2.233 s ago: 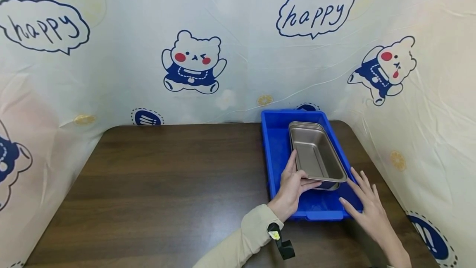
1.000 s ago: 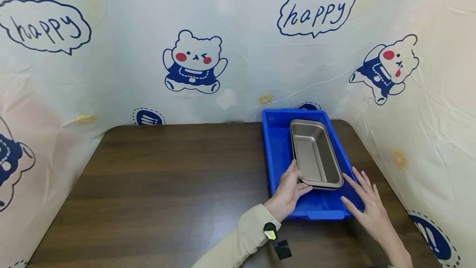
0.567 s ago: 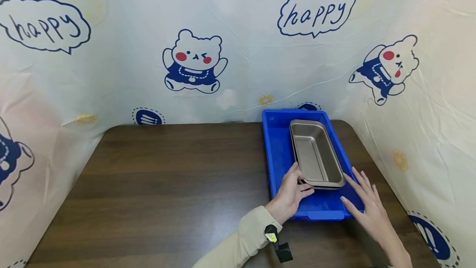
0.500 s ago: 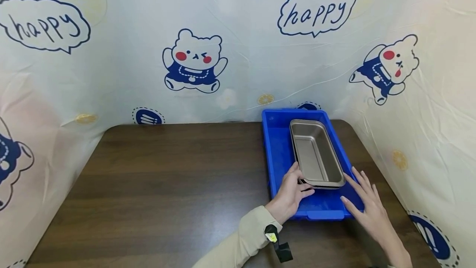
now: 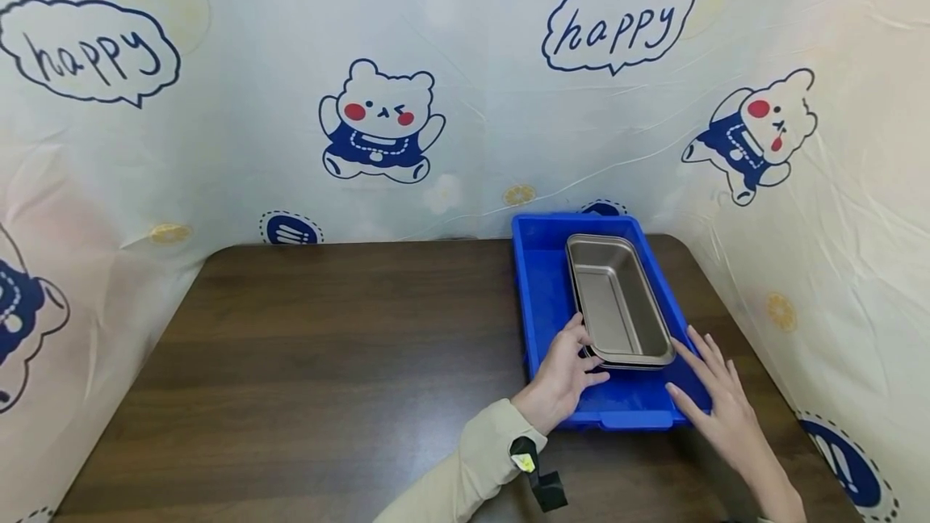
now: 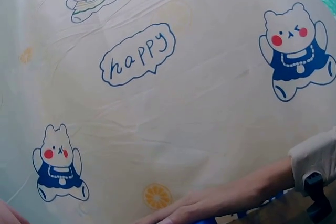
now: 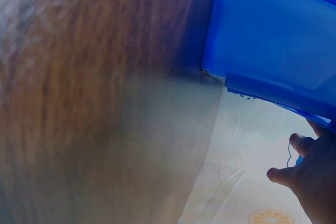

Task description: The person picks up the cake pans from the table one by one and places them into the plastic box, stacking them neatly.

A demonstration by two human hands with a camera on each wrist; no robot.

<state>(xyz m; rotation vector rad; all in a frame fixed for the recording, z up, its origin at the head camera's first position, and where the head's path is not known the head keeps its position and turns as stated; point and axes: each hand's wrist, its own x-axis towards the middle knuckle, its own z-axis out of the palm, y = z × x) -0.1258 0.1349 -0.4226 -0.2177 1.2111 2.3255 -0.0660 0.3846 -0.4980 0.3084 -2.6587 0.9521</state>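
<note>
A bronze-grey metal loaf pan (image 5: 616, 301) lies in a blue plastic tray (image 5: 635, 420). A second rim shows just beneath its edge, so it seems to be nested in another pan. My left hand (image 5: 563, 374) is at the pan's near left corner, fingers loosely spread and touching or very close to the rim. On the right, my right hand (image 5: 726, 410) has its fingers spread over the tray's right edge, the fingertips near the pan's near right corner. In the right wrist view, a hand (image 7: 317, 177) is by the tray's edge (image 7: 278, 90).
A dark wood table (image 5: 327, 370) extends to the left of the tray. A printed cloth (image 5: 472, 119) with bears and "happy" bubbles encloses its back and sides. A black strap (image 5: 534, 466) hangs from the left sleeve.
The upper pan, raised and offset 2.2 s ago, has come down level onto the one below. My left fingers have since loosened at its corner; my right hand has barely moved.
</note>
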